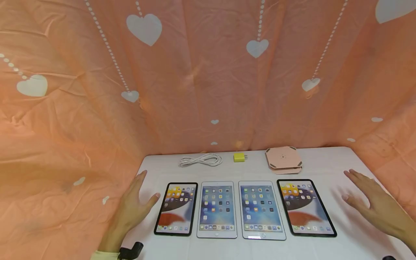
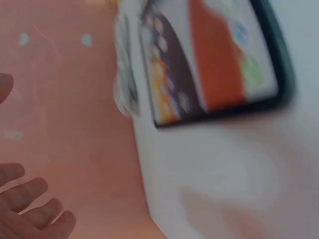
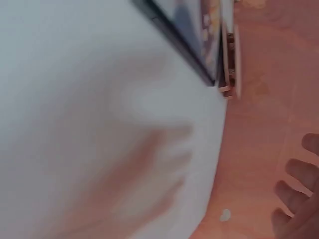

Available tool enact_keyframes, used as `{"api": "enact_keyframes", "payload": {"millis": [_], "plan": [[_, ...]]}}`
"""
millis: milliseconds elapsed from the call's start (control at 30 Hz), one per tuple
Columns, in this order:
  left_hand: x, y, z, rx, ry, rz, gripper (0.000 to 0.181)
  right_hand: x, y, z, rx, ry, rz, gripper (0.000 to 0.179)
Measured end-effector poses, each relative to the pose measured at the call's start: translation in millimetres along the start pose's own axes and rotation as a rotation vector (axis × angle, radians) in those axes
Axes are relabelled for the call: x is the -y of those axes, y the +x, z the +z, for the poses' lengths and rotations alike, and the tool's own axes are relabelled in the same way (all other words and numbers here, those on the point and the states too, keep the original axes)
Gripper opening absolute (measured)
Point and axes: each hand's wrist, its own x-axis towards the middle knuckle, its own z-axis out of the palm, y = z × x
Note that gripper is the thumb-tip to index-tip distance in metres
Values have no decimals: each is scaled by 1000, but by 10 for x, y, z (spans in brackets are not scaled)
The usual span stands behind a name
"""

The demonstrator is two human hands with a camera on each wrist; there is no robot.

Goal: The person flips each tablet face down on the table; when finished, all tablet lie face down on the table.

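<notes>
My left hand [image 1: 131,207] hovers at the left side of the white table, thumb spread from straight fingers, holding nothing. Nearest to it lies a black-bordered tablet [image 1: 176,209] with its screen lit. My right hand [image 1: 378,206] is likewise spread and bare over the right side, casting a shadow. Beside it a larger black-bordered tablet [image 1: 307,207] lies face up. Between these two rest a white tablet [image 1: 217,209] and another white tablet [image 1: 261,209], both showing app icons. The fingers [image 2: 30,194] in the left wrist view and fingers [image 3: 301,174] in the right wrist view touch nothing.
Along the back of the table [image 1: 162,169] lie a coiled white cable [image 1: 201,159], a yellow plug adapter [image 1: 239,157] and a flat pink folded stand [image 1: 284,158]. An orange curtain [image 1: 195,90] with white hearts hangs behind and at both sides.
</notes>
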Motion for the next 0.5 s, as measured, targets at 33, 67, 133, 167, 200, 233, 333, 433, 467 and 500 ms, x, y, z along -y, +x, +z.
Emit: {"api": "enact_keyframes", "payload": {"millis": [33,67,133,167,200,233,333,433,467,500], "plan": [[-49,6,-6,-1,-22,-2,93,17,8,-22,-1,14,16,84],[-99,17,-7,-3,-50,1,93,33,18,-43,0,26,32,84],[-200,37,-1,1,-117,15,92,58,39,-78,9,52,64,85],[-246,48,13,3,-160,30,90,68,50,-94,15,63,79,85],[-291,57,29,12,-205,44,89,74,57,-105,25,68,96,85],[-335,67,47,24,-255,59,88,79,62,-117,39,72,112,85],[-454,99,118,82,-371,87,83,82,56,-146,81,74,167,83],[-564,144,214,149,-496,110,76,82,50,-181,126,100,206,77],[-602,162,252,174,-545,119,74,82,56,-195,139,123,213,74],[-643,179,287,201,-600,126,73,82,69,-208,150,152,215,70]]}}
